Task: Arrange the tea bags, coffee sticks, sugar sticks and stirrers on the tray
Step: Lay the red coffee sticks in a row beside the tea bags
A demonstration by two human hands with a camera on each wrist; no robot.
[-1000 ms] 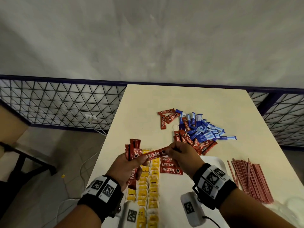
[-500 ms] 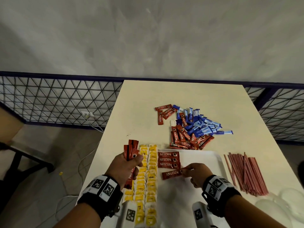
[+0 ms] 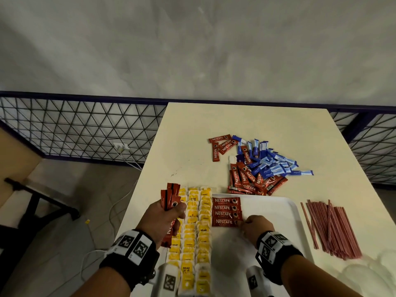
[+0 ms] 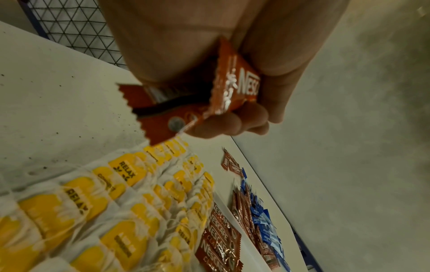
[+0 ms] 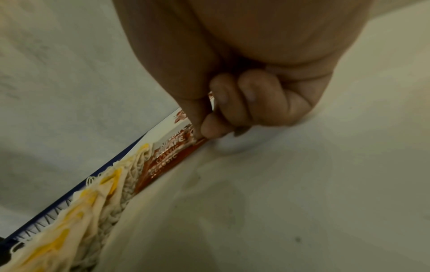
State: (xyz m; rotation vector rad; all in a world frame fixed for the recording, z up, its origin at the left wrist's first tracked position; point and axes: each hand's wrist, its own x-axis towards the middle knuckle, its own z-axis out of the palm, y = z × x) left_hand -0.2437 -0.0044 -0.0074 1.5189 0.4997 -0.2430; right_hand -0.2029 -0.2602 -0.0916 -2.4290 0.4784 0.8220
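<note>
**Fourth coffee stick goes down on the tray**

The white tray (image 3: 278, 211) sits at the near edge of the cream table (image 3: 192, 146), and everything here is placed against it. Along the tray's left side lie three columns of yellow tea bags (image 3: 194, 228), overlapping like tiles from the far rim toward the person. Just right of the tea bags, at the tray's far left corner, four red coffee sticks (image 3: 226, 211) lie flat in a neat stack of rows, their long edges touching.

The right hand (image 3: 254, 227) rests on the tray just right of the nearest stick of that stack. Its fingers are curled, and the thumb and forefinger pinch the right end of this nearest coffee stick (image 5: 177, 147), as the right wrist view shows.

The left hand (image 3: 162, 219) hovers over the tray's left rim, above the outermost tea bag column. It is closed in a fist round a bundle of coffee sticks (image 3: 170, 197), which stand upright out of the top of the fist and poke out below it as well.

Beyond the tray's far rim, on the table, a loose pile of coffee sticks (image 3: 252, 181) mingles with a heap of blue sugar sticks (image 3: 270, 163). To the right of the tray, well clear of its rim, lies a sheaf of thin red stirrers (image 3: 330, 228).
</note>
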